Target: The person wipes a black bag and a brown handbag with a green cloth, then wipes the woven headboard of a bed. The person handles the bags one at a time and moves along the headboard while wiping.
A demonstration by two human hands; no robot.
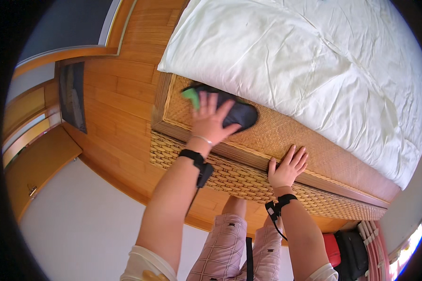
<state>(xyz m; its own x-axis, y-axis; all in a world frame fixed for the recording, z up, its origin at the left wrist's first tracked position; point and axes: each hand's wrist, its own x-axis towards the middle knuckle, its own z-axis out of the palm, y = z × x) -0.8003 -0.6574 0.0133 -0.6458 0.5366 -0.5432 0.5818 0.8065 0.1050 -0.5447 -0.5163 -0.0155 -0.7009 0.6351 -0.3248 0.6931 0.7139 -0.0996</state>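
My left hand (210,124) lies with fingers spread over a flat, dark, rounded item (244,116) with a bright green part at its left end. Its exact kind is hard to make out under the slightly blurred hand. The item rests on the woven ledge (279,126) along the edge of the bed, close to the ledge's left corner. Farther right, my right hand (287,171) is set down flat on the ledge's front rim, fingers stretched out and nothing in them. A black band circles each wrist.
Rumpled white bedding (286,51) covers the bed beyond the ledge. Wooden flooring (112,103) runs along the left, with a dark mat (73,96) on it. A wooden door panel (42,164) stands at far left. Red (331,248) and black bags (351,253) sit at lower right.
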